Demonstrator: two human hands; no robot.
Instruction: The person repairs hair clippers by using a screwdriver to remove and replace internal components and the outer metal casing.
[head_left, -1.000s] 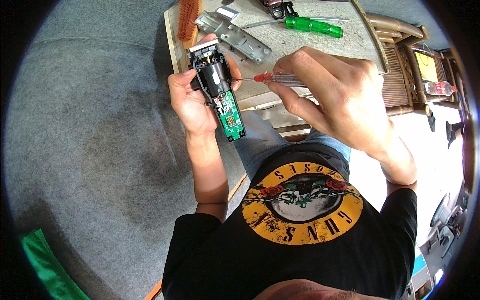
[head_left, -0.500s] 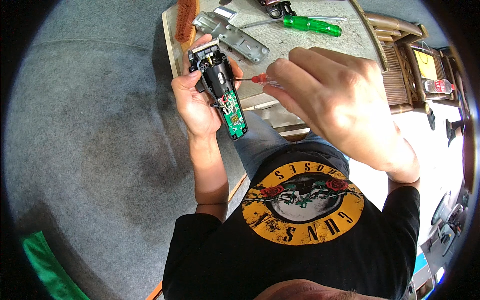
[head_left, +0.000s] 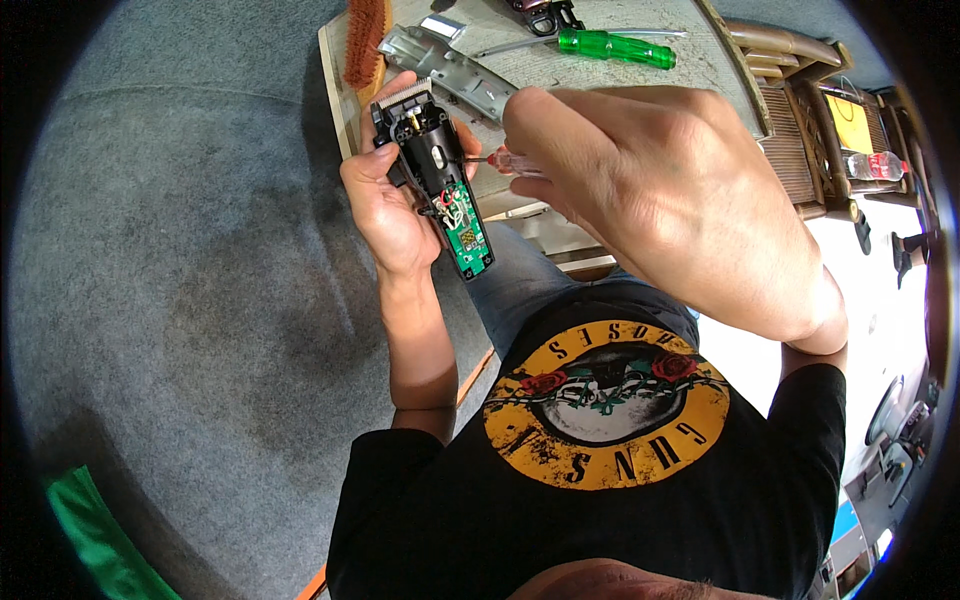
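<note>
Our left hand (head_left: pixel 392 225) wraps the clipper (head_left: pixel 428 165) at the table's (head_left: pixel 700 60) near left edge, open face up, likely so the circuit board (head_left: pixel 466 238) is exposed and the body braced. Right hand (head_left: pixel 645 175) pinches the screwdriver (head_left: pixel 518 165), shaft in from the right; we can't tell if its tip touches. Versus half a second ago: right hand's further left, collar closer to clipper, grey cover's (head_left: pixel 455 78) near end now hidden.
</note>
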